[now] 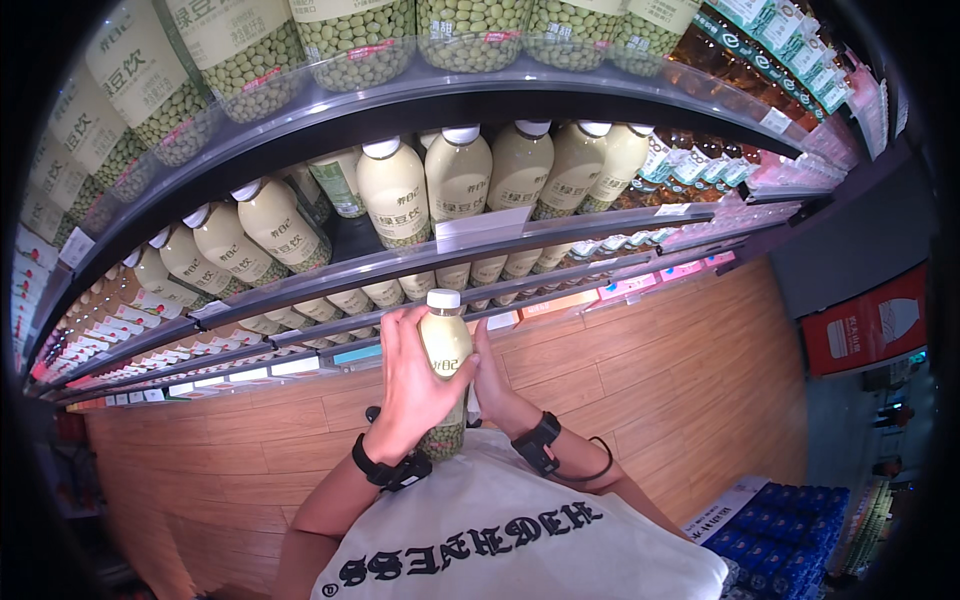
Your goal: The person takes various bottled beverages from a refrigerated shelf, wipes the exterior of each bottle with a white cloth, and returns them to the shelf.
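Observation:
Upright in front of my chest is a bottle of mung bean drink [446, 346] with a white cap, a pale upper part and green beans pictured near its base. My left hand [414, 390] wraps around it from the left, the thumb lying across its front. My right hand [495, 379] is at the bottle's right side; its fingers are partly hidden behind the bottle, so its grip is unclear. A small white piece shows beneath the right hand, too covered to name. Beyond my hands, matching bottles [391, 191] line the middle shelf [352, 266].
Larger-looking mung bean bottles [356, 45] fill the upper shelf close by. Dark drinks with teal-and-white labels [679, 161] stand further right. A blank white card [480, 229] juts from the shelf edge. Blue drink packs [780, 532] are stacked on the wooden floor [675, 375] at lower right.

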Tool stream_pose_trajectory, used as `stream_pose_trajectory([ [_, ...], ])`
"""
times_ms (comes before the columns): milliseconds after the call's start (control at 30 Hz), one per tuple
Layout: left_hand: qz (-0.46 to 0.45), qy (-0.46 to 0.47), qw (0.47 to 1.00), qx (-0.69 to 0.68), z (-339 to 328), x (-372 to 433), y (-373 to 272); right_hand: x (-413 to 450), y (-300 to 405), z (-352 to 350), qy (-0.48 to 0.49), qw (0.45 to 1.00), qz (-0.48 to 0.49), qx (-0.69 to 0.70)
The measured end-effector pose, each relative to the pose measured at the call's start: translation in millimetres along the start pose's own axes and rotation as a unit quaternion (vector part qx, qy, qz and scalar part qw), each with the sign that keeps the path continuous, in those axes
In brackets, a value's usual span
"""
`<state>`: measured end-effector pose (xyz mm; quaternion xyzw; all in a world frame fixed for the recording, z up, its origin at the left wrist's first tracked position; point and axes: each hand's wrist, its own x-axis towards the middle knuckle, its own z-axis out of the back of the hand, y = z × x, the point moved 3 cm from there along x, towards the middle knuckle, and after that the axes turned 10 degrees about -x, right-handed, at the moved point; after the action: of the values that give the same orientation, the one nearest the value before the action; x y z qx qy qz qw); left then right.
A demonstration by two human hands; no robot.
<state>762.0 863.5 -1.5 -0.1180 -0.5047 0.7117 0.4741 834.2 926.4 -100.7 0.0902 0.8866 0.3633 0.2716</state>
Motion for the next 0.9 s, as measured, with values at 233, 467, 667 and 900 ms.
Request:
stream_pose_trajectory([
  [233,0.064,0.072,0.995,-0.031,11.8,10.5,26.9,-4.4,5.2,-3.3,0.025,0.993,-0.075,0.092],
  [467,0.304,0.168,0.767,-0.540,12.8,21.1,48.3,-9.0,1.6,-13.2,0.201,0.948,-0.154,0.195],
  [667,0.249,0.166,0.802,-0.517,10.4,19.4,62.0,-11.0,-0.3,-16.0,0.194,0.949,-0.180,0.172],
  [900,0.183,0.011,0.882,-0.433,33.5,34.1,39.0,-17.5,-8.7,-25.8,0.272,0.936,-0.166,0.148],
])
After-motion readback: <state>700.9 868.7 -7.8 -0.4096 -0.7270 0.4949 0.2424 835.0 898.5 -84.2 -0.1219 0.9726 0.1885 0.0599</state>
